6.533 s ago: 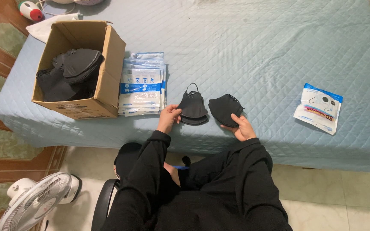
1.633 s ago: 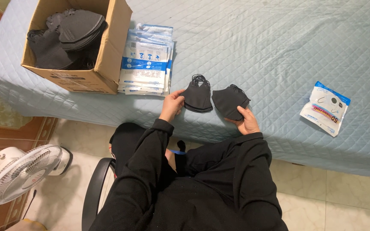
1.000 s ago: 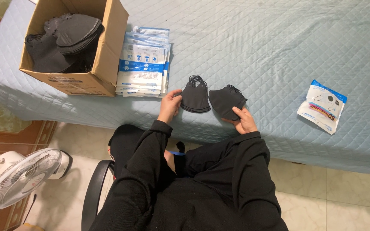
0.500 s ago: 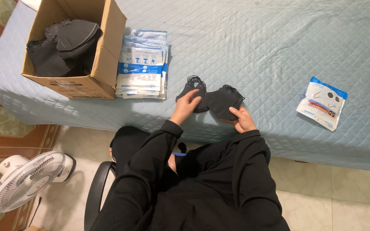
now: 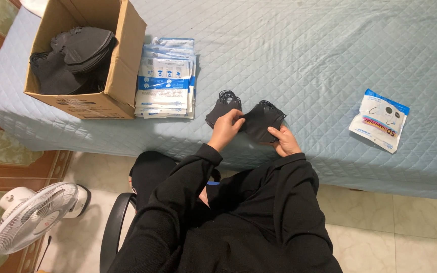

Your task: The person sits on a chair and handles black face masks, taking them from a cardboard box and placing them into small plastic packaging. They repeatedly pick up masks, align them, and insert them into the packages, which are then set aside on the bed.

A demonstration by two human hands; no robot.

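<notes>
Item: two stacks of black folded face masks, at the near edge of a pale blue quilted bed cover [image 5: 330, 60]. Left stack [image 5: 219, 108] flat on the cover, ear loops uppermost; right stack [image 5: 260, 121] partly lifted, overlapping the left one

Left hand [image 5: 227, 127]: fingers curled and pinched on the left edge of the right stack
Right hand [image 5: 284, 142]: fingers closed around the lower right corner of the same stack, thumb on top

Risks, as judged:
- Slip of loose masks out of the pinched stack, cause: smooth layers held only at two edges
- Tangle of ear loops between the two stacks, cause: overlap, loops lying close together
- Drop off the bed edge onto the floor, cause: work done right at the near edge, above the lap
- Uneven stack, cause: soft quilted surface with no firm backing

Surface: quilted cover, diamond stitching, soft
- Cardboard box [image 5: 122, 65], open, far left, full of more black masks [image 5: 74, 55]
- Pile of flat white-and-blue printed pouches [image 5: 167, 83], just beside the box on its right
- Single filled white-and-blue pouch [image 5: 380, 119], well apart to the right

Room: pale tiled floor [image 5: 405, 222]; patterned tile strip with dark red border at far left; white floor fan [image 5: 31, 217] lower left; black chair [image 5: 113, 222] under a seated person in black long sleeves
</notes>
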